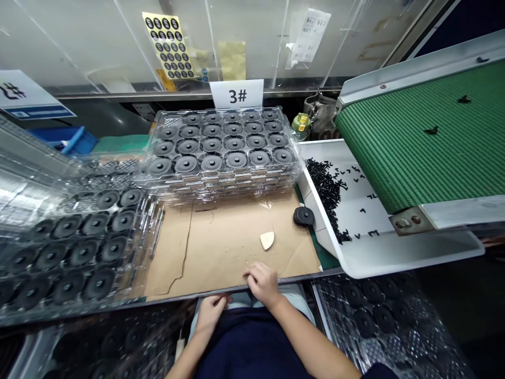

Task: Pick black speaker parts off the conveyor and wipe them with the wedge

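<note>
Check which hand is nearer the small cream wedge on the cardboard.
Right. The right hand rests on the cardboard just below the cream wedge; the left hand sits lower, off the bench edge, at the lap.

Two hands were counted, left hand (pixel 211 310) and right hand (pixel 262 282), one loose black disc (pixel 303 216), one cream wedge (pixel 267 240), and roughly twenty-four discs in the top tray (pixel 221 142), glare permitting.

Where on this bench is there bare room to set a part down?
The cardboard sheet is mostly bare between the tray stack behind, the left trays, and the right hand at its front edge. Only a pale wedge and a black disc sit there. The white chute holds scattered black bits.
</note>
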A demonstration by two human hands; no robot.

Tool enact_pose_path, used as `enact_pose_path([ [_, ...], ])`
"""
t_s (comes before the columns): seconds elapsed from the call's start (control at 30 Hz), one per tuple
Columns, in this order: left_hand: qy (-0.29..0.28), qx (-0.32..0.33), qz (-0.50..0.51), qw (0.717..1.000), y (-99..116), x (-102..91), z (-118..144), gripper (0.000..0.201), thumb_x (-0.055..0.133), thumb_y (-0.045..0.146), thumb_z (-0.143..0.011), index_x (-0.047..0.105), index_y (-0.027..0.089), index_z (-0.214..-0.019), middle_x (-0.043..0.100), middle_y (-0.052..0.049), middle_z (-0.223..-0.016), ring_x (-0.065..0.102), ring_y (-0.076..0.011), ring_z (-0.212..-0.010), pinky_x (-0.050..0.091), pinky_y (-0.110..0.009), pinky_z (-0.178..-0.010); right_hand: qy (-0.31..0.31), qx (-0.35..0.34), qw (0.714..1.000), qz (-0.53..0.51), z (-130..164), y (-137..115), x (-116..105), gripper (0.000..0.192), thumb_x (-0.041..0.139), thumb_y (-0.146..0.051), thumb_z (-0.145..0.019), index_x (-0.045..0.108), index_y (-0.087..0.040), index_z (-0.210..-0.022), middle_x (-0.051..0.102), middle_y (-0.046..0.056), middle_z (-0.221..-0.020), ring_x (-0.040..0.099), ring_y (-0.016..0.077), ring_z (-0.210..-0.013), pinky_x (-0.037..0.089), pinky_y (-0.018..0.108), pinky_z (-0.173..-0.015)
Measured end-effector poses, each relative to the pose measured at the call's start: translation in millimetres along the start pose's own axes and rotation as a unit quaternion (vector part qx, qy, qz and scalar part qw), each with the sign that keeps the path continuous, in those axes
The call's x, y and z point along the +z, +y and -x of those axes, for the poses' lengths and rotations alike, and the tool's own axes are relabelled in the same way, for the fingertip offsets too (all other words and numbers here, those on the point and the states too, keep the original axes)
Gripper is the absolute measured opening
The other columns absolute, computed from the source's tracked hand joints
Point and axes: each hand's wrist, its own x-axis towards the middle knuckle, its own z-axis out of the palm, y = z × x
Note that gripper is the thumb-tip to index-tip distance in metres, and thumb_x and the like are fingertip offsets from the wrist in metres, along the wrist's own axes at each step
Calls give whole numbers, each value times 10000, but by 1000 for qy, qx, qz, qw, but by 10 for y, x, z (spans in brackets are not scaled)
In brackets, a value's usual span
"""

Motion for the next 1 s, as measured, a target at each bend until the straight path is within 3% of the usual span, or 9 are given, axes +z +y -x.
enact_pose_path([
  [0.7,-26,-16,-12,999,-53,-35,-58,414,507,513,-639,720,160,-592,667,-63,-550,630,-235,-596,499,-319,-632,-8,2,1000,21,18,-3,21,242,455,-75,-792,648,-214,-750,637,9,-737,568,128,-704,406,242,-648],
  [1.0,-22,-22,-12,999,34,-52,-32,402,510,493,-629,731,158,-606,694,-71,-577,649,-243,-602,506,-318,-624,-8,2,1000,26,16,-11,10,238,464,-74,-787,650,-218,-757,629,11,-731,568,132,-706,403,242,-643],
])
